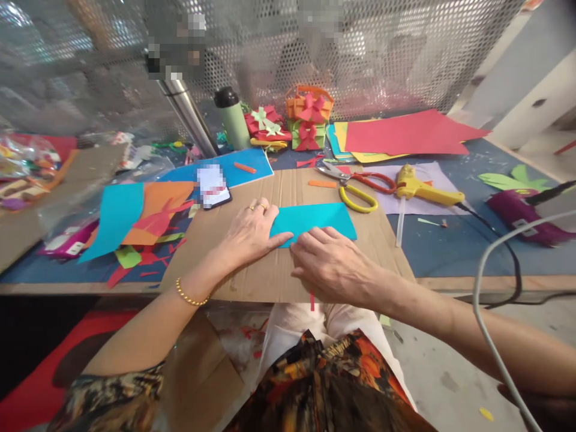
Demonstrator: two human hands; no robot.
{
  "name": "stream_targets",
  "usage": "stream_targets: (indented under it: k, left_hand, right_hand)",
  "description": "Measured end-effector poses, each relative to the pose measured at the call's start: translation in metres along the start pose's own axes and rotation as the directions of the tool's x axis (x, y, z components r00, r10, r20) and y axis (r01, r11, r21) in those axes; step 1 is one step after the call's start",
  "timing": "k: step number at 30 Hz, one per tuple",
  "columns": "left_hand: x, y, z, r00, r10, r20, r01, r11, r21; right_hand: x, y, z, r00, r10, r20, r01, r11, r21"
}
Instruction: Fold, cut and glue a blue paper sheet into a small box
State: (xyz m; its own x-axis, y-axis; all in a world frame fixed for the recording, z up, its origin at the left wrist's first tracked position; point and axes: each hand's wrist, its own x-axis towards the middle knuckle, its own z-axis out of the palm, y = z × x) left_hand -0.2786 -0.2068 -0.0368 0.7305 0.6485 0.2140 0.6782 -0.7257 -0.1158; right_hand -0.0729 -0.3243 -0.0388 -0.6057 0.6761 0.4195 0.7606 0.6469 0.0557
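A folded-looking turquoise paper [315,219] lies on a sheet of brown cardboard [252,276] in front of me. My left hand [254,228] holds down the paper's left end, its thumb along the near edge and its fingers bent at the far side. Over the near edge, my right hand [330,258] is curled, with its fingers pressed together on the paper; its fingertips are partly hidden. Just beyond the paper's right end lie scissors [360,189] with red and yellow handles, and an orange paper strip [321,183] beside them.
A yellow glue gun [427,191] rests on lilac paper [391,207] at right, near a grey cable [479,288]. A phone [212,186], a green bottle [233,117] and paper gift boxes [309,117] stand or lie behind. Coloured scraps [153,225] are at left.
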Motion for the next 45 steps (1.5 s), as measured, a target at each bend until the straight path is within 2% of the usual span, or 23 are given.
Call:
stream_targets:
  k: [3,8,13,19,23,24,26,28,30,33,37,40,45]
  left_hand:
    - [-0.001,-0.002,0.0,1.0,0.001,0.006,-0.001,1.0,-0.02]
    - [-0.001,-0.002,-0.005,0.998,0.0,0.061,-0.001,1.0,0.023]
    - [-0.001,0.002,-0.009,0.996,-0.028,0.081,0.025,0.999,0.028]
    - [-0.001,0.003,-0.008,0.999,0.007,0.054,-0.011,0.998,0.068]
    - [0.0,0.002,-0.003,1.0,0.019,0.024,-0.021,0.997,0.072]
    - [0.0,0.002,-0.003,0.999,0.025,0.025,-0.027,0.996,0.085]
    - [0.0,0.002,-0.003,0.999,0.03,0.033,-0.034,0.993,0.115]
    - [0.0,0.003,-0.004,0.999,0.022,0.05,-0.028,0.991,0.133]
    - [0.0,0.004,-0.005,0.998,0.008,0.057,-0.016,0.991,0.133]
    - [-0.001,0.005,-0.004,0.999,-0.001,0.05,-0.006,0.992,0.122]
    - [0.0,0.006,-0.005,0.998,-0.007,0.059,0.0,0.993,0.122]
    - [-0.001,0.011,-0.013,0.994,-0.024,0.104,0.006,0.985,0.172]
    - [-0.003,0.042,-0.039,0.994,0.005,0.109,-0.032,0.968,0.248]
  right_hand:
    - [-0.01,0.005,0.003,0.999,0.034,0.037,-0.035,0.999,0.032]
    - [-0.037,0.026,-0.013,0.999,0.041,0.032,-0.043,0.996,0.077]
    - [-0.061,0.036,-0.024,0.994,0.105,0.018,-0.106,0.985,0.138]
    - [-0.075,0.041,-0.037,0.982,0.182,0.051,-0.185,0.98,0.077]
    - [-0.059,0.049,-0.053,0.974,0.22,0.045,-0.221,0.975,0.006]
    - [-0.049,0.051,-0.056,0.968,0.25,0.026,-0.251,0.968,0.023]
    - [-0.024,0.054,-0.055,0.942,0.328,0.077,-0.335,0.936,0.111]
    - [0.001,0.057,-0.05,0.889,0.395,0.232,-0.436,0.886,0.16]
    - [0.02,0.061,-0.041,0.825,0.364,0.432,-0.465,0.872,0.155]
    - [0.029,0.068,-0.03,0.775,0.288,0.563,-0.461,0.866,0.192]
    - [0.024,0.073,-0.027,0.745,0.292,0.6,-0.499,0.84,0.211]
    - [0.022,0.073,-0.027,0.73,0.314,0.607,-0.512,0.84,0.181]
    - [0.02,0.072,-0.024,0.763,0.355,0.54,-0.476,0.874,0.099]
